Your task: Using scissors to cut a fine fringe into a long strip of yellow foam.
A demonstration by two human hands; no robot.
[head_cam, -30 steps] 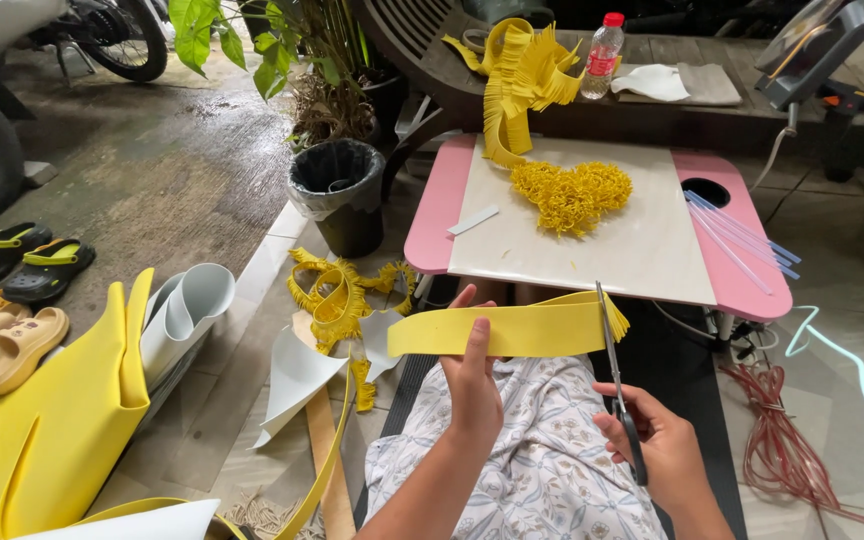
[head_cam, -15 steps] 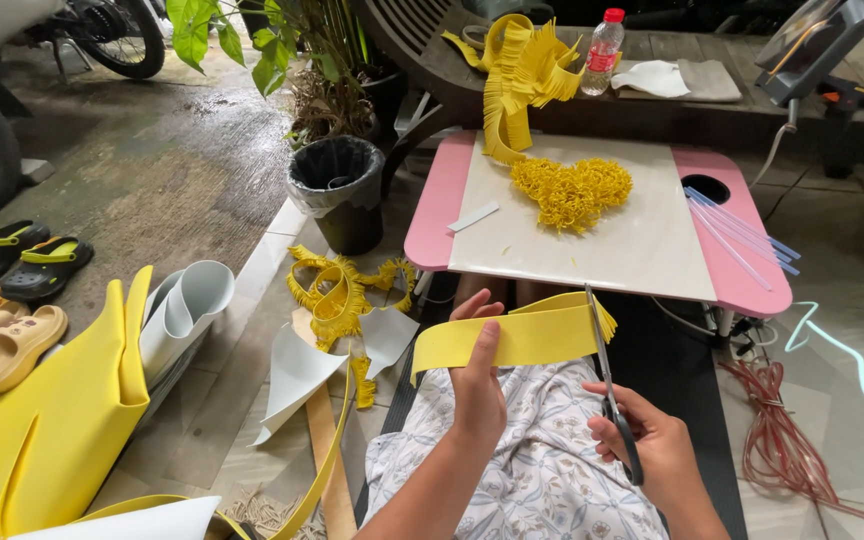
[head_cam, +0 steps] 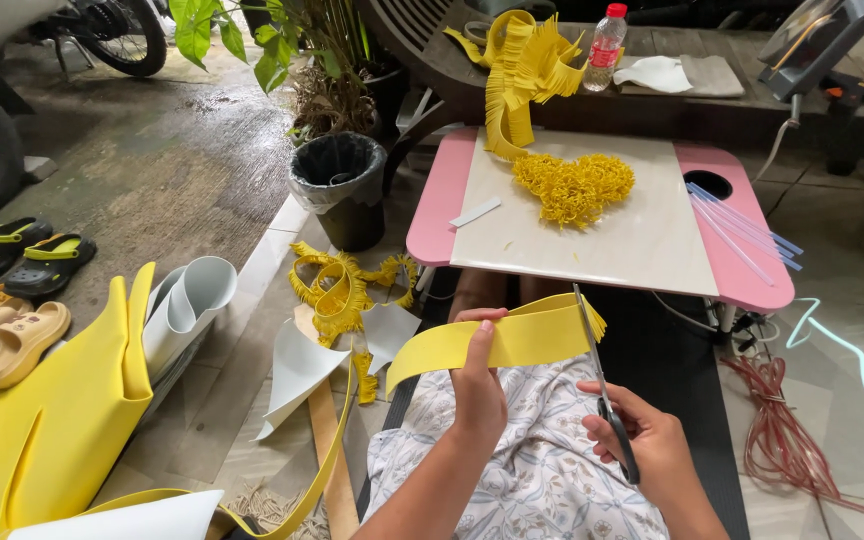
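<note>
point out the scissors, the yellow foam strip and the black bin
scissors (head_cam: 602, 390): head view, on the blades just above the handles.
yellow foam strip (head_cam: 532, 337): head view, on the flat middle of the band.
black bin (head_cam: 350, 215): head view, on its front wall.

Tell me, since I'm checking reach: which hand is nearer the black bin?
Left. The left hand holds the yellow strip, below and right of the black bin. The right hand, gripping the scissors, is farther right.
</note>
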